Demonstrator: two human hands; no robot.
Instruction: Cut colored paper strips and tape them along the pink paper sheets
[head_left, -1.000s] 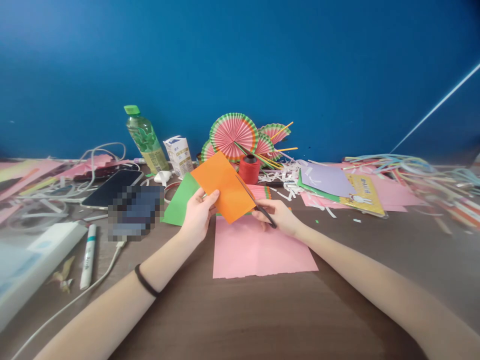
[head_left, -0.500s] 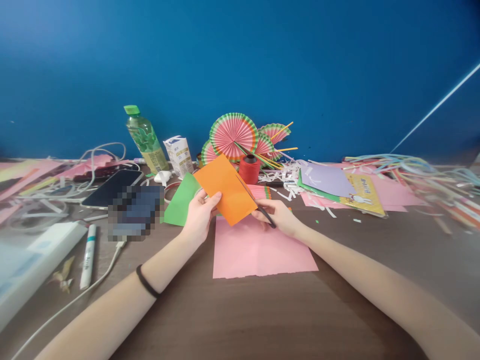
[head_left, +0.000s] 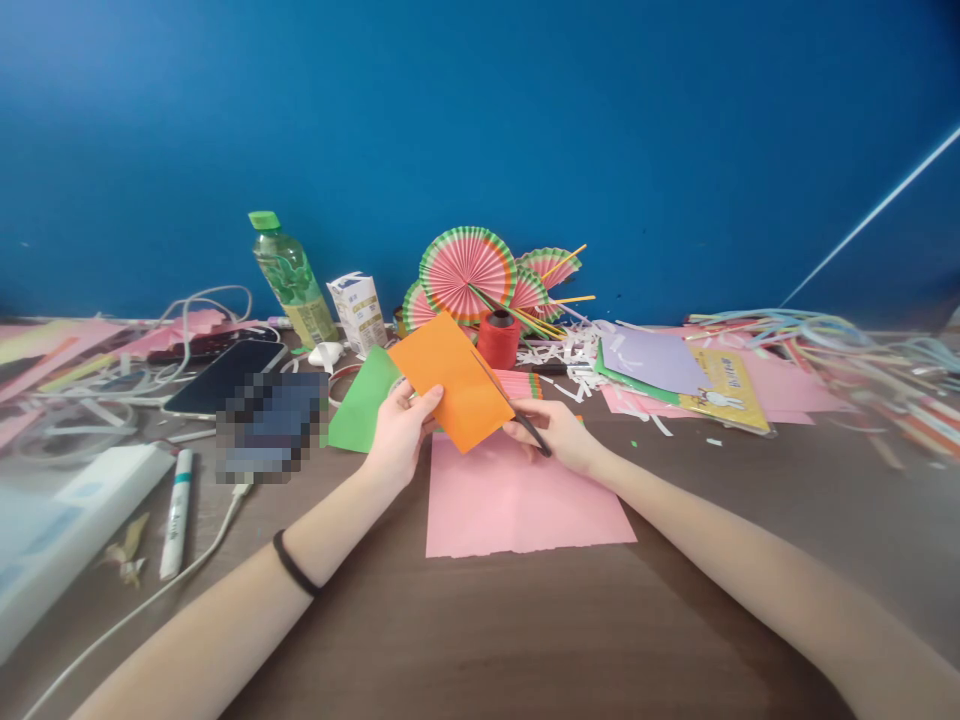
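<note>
My left hand (head_left: 399, 432) pinches the lower left edge of an orange paper sheet (head_left: 450, 378) and holds it tilted above the table. My right hand (head_left: 559, 436) is closed on black scissors (head_left: 517, 408), whose blades lie along the sheet's right edge. Under both hands a pink sheet (head_left: 517, 500) lies flat on the brown table (head_left: 525, 630). A green sheet (head_left: 361, 402) rests just behind my left hand.
At the back stand a green-capped bottle (head_left: 289, 275), a small carton (head_left: 358, 310), pleated paper fans (head_left: 466, 270) and a red thread spool (head_left: 498, 338). Paper stacks (head_left: 686, 375) and strips lie right. A phone (head_left: 225, 375), cables, a marker (head_left: 176, 510) and a white box (head_left: 67, 530) lie left.
The orange sheet has shifted slightly right and down in my left hand. The scissors and right hand have stayed almost where they were.
</note>
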